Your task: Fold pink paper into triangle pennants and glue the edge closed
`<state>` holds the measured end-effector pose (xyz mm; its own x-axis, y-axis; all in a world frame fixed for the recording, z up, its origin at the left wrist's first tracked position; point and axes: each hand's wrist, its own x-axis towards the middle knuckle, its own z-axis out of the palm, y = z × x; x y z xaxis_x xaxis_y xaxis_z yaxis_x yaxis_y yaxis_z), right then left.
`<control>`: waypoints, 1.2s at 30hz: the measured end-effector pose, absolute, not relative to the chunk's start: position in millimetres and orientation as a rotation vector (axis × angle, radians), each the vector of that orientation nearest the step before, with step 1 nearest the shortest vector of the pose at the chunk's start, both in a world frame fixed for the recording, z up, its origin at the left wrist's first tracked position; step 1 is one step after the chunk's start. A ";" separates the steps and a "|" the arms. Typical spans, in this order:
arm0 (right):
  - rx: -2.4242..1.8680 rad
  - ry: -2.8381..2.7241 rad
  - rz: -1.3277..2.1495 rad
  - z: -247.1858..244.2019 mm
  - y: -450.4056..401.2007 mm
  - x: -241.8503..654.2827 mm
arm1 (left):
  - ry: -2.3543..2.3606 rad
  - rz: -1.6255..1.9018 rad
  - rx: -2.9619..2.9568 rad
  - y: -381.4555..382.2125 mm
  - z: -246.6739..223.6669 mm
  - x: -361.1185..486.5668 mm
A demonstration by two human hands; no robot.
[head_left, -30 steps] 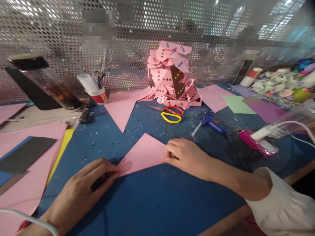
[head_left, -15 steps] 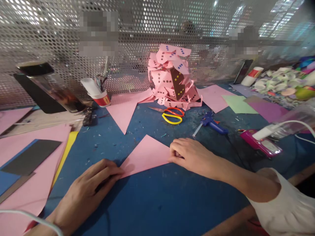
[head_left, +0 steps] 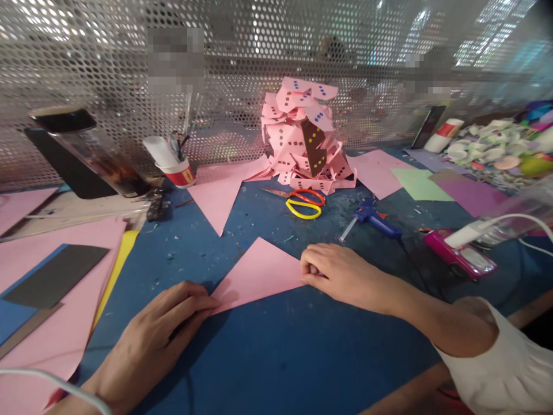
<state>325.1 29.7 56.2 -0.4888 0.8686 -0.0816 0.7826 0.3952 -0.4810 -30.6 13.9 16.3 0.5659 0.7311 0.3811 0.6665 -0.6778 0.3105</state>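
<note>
A pink paper triangle (head_left: 259, 274) lies on the blue table in front of me, one corner pointing away. My left hand (head_left: 168, 323) has its fingers pressed together on the paper's left corner. At the right corner, my right hand (head_left: 345, 276) is curled, pinching the paper between thumb and fingers. Beyond the triangle lie scissors (head_left: 305, 204) with red and yellow handles and a blue glue gun (head_left: 375, 219). Behind the scissors stands a pile of folded pink paper pieces (head_left: 298, 138) with small dark, blue and yellow squares on them.
Pink sheets (head_left: 47, 346) with dark and blue pieces lie at left. A tilted bottle (head_left: 99, 161) and a paper cup (head_left: 178, 174) stand behind. At right are a magenta device (head_left: 462, 253), a white cable, coloured sheets and a heap of scraps (head_left: 488, 144).
The whole view has shifted very slightly. Both hands keep their places on the corners of the pink triangle.
</note>
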 end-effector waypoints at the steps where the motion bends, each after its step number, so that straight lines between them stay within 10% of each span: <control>1: -1.480 -2.468 0.701 56.7 29.9 325.1 | 1.188 0.736 2.661 13.8 16.2 -30.4; 36: -1.413 -2.595 0.697 68.9 31.3 339.0 | 1.098 0.591 2.983 -8.1 24.1 -25.7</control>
<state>339.0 31.3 68.9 -0.5621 0.8179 -0.1231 0.7694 0.4625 -0.4406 -25.7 -8.1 24.1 0.7031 0.6087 0.3677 0.6422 -0.7655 0.0391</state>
